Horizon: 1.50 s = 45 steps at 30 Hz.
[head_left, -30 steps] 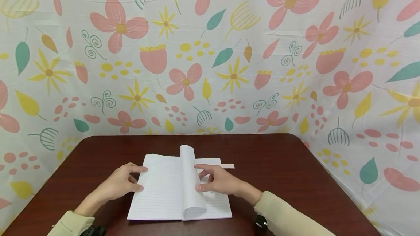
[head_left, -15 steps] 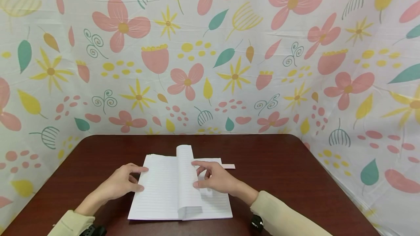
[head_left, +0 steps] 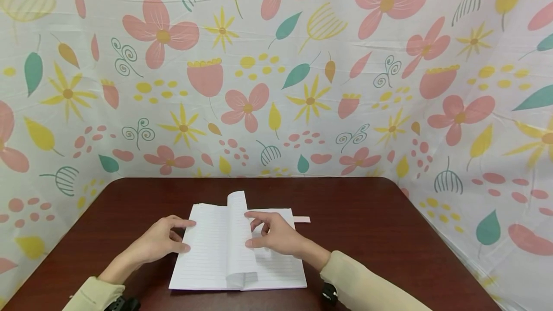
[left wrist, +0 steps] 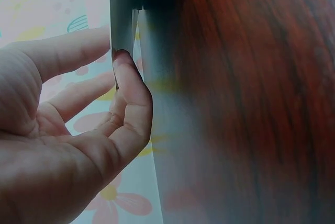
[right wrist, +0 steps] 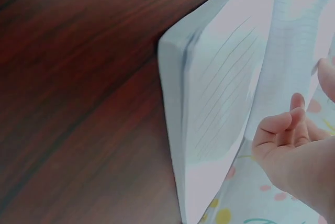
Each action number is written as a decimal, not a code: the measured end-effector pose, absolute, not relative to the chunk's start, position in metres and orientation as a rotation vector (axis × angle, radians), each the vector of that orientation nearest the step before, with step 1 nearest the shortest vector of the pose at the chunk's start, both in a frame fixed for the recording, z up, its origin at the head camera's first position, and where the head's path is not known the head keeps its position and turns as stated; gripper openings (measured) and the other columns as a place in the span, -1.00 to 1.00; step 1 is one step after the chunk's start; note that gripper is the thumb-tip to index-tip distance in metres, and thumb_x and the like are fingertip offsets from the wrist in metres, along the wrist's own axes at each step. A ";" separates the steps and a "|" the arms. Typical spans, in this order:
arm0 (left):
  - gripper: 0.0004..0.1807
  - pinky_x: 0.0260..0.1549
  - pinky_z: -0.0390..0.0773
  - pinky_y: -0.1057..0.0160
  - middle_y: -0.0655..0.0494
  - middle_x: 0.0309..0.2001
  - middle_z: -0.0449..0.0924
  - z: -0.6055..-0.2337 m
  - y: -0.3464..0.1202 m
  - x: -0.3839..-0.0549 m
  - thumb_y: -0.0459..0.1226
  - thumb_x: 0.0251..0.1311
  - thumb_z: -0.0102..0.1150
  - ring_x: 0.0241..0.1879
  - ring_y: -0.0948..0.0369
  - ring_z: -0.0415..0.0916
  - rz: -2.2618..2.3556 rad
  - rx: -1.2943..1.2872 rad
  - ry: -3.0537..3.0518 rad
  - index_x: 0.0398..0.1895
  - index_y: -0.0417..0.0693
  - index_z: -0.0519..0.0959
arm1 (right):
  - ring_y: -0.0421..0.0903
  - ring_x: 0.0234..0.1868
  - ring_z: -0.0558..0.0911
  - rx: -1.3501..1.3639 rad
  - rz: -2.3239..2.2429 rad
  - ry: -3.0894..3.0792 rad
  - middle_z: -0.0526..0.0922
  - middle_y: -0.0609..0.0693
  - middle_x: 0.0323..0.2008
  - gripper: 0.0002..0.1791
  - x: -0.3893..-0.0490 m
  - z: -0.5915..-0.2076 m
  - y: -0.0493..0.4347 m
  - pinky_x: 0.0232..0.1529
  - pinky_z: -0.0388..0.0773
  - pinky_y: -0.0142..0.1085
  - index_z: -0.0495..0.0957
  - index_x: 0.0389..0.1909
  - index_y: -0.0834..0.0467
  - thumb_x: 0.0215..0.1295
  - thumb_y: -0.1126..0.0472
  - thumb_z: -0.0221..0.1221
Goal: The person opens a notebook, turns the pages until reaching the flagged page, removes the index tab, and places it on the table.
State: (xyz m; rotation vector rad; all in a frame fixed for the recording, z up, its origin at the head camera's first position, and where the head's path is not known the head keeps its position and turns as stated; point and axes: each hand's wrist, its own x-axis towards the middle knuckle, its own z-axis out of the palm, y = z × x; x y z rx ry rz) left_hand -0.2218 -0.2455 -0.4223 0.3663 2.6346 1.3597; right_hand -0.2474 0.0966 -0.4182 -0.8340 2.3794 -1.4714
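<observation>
An open lined notebook [head_left: 203, 253] lies on the table. My left hand [head_left: 157, 241] holds its left edge, thumb nearer me and index finger farther up; in the left wrist view, fingers [left wrist: 137, 98] curl round the edge of the notebook [left wrist: 121, 14]. A raised, curling page [head_left: 236, 234] stands near the middle of the notebook. My right hand [head_left: 278, 236] grips this page by its right edge, index fingertip and thumb tip apart along it. In the right wrist view, the other fingers of my right hand [right wrist: 293, 150] are bent, close to the page.
A pale pink strip [head_left: 301, 219] sticks out past the notebook's upper right side. The dark brown table [head_left: 367, 234] is bounded at the back and sides by a flower-print curtain [head_left: 276, 109]. A black device [head_left: 330, 294] sits at the right wrist.
My right hand has moved left with the page, which now leans farther over the notebook's left half. The left hand stays at the left edge.
</observation>
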 end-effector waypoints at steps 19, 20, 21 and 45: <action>-0.24 -0.38 0.60 0.21 -0.34 0.22 0.32 -0.426 -0.256 -0.226 -0.46 0.08 0.56 -0.24 0.00 0.54 1.408 0.579 2.479 0.38 -0.46 0.47 | -0.15 -0.50 0.32 -0.810 -1.424 2.425 0.65 -0.02 -0.19 -0.27 -0.248 -0.421 0.076 -0.48 0.28 -0.39 0.56 0.38 0.23 0.15 0.31 0.55; -0.24 -0.38 0.61 0.21 -0.34 0.22 0.32 -0.426 -0.255 -0.226 -0.46 0.08 0.56 -0.24 0.00 0.54 1.405 0.577 2.485 0.38 -0.46 0.47 | -0.16 -0.50 0.32 -0.807 -1.421 2.428 0.65 -0.03 -0.19 -0.27 -0.248 -0.421 0.075 -0.48 0.28 -0.39 0.56 0.38 0.22 0.15 0.31 0.55; -0.25 -0.37 0.61 0.21 -0.33 0.22 0.32 -0.426 -0.255 -0.225 -0.46 0.08 0.56 -0.23 0.00 0.54 1.401 0.576 2.493 0.38 -0.46 0.48 | -0.16 -0.51 0.32 -0.804 -1.417 2.431 0.65 -0.05 -0.20 -0.27 -0.248 -0.422 0.074 -0.48 0.28 -0.39 0.57 0.37 0.21 0.14 0.31 0.55; -0.30 -0.45 0.50 0.25 -0.16 0.06 0.44 -0.424 -0.240 -0.217 -0.45 0.04 0.59 -0.34 0.08 0.46 1.314 0.503 2.689 0.31 -0.43 0.56 | -0.21 -0.48 0.41 -0.852 -1.308 2.498 0.68 -0.14 -0.17 -0.10 -0.244 -0.427 0.052 -0.41 0.35 -0.43 0.42 0.49 0.28 0.11 0.29 0.58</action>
